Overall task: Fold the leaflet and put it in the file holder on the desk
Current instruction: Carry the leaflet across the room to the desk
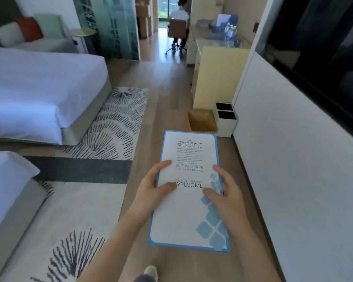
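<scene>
A tall white leaflet (189, 216) with a blue border, blue tile pattern and the word WELCOME is held flat in front of me, above the wooden floor. My left hand (153, 186) grips its left edge, thumb on top. My right hand (222, 192) grips its right edge, thumb across the printed face. The desk (218, 43) stands far ahead on the right, with a blue file holder (225, 20) upright at its back.
Two beds with white sheets (39, 88) lie on the left, patterned rugs (118, 123) beside them. A wicker bin (202, 121) and a white two-slot bin (225, 119) stand by the right wall. A person sits on a chair (178, 27) far ahead. Water bottles (230, 33) stand on the desk.
</scene>
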Motion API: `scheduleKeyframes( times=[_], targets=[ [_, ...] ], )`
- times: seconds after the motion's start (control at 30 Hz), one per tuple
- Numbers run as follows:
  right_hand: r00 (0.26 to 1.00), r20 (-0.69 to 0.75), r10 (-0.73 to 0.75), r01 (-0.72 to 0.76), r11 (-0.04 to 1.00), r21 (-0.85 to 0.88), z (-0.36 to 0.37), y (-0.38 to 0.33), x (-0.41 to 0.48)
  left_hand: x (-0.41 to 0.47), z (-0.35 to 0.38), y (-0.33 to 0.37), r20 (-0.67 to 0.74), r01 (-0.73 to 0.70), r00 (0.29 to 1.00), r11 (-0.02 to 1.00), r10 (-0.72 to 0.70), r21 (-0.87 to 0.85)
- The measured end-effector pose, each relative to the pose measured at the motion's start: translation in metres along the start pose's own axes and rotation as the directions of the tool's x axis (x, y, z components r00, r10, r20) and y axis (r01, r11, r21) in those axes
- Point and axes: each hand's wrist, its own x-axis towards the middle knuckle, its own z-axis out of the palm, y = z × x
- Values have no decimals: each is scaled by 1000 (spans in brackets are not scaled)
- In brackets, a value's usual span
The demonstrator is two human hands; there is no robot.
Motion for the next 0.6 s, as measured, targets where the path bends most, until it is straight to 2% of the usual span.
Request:
scheduleKeyframes(
  times=[0.1,0.23,0.33,0.6],
  targets=[
    [990,138,18,-21,1000,19,36,4,64,43,-28,-2,-128,4,992,1000,-2,14],
    [975,222,18,-23,999,22,87,5,158,124,-64,3,-221,-16,975,1000,20,20],
    [967,256,0,-9,999,35,120,-13,234,201,-85,21,-221,-26,975,999,30,18],
    [986,167,-25,11,996,85,156,-63,413,399,-93,78,-108,-31,994,999,32,10]
  ],
)
